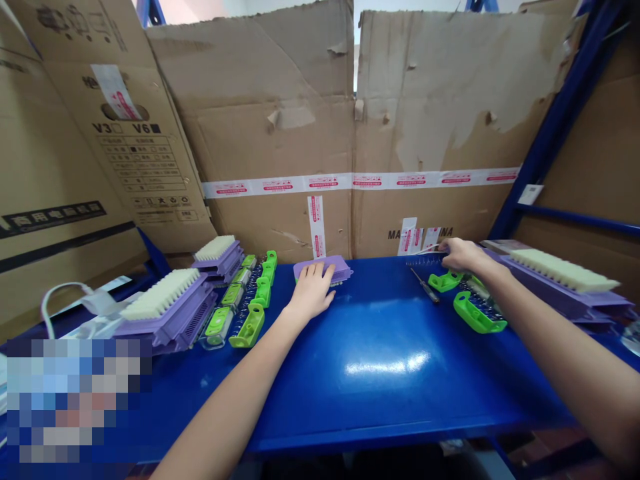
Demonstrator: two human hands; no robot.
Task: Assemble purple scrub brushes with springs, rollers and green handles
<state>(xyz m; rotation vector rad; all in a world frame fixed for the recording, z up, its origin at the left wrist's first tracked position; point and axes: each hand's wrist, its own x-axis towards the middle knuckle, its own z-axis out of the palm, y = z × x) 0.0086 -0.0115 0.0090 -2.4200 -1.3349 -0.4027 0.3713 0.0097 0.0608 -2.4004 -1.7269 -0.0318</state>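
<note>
Purple housing: lies at far middle of the worktop (380, 360), directly under the left hand (313, 291), touching; purple top (341, 268) partly covered by fingers.
Left hand: laid over the housing, fingers slightly apart, not clamped round it.
Progress: looks partway; this housing sits alone, no green shell visibly fitted on top; underside mostly hidden, so fastening can't be told.
Still loose: near green shell (477, 315), farther green shell (444, 281), both apart from the housing, right side.
Right hand: reaching far right, fingertips bent together near the dark screws (425, 262); can't tell if anything is pinched.
Screwdriver: lying unheld (425, 285), between housing and green shells, nearer the shells.
Left parts: lime brackets (249, 327) in a row beside green-and-clear modules (220, 325), all loose.
Purple stacks: left (170, 320) and right (565, 287), cream bristle blocks on top; whether finished, can't tell.
Edges: white adapter (100, 301) far left; cardboard (280, 133) behind.
</note>
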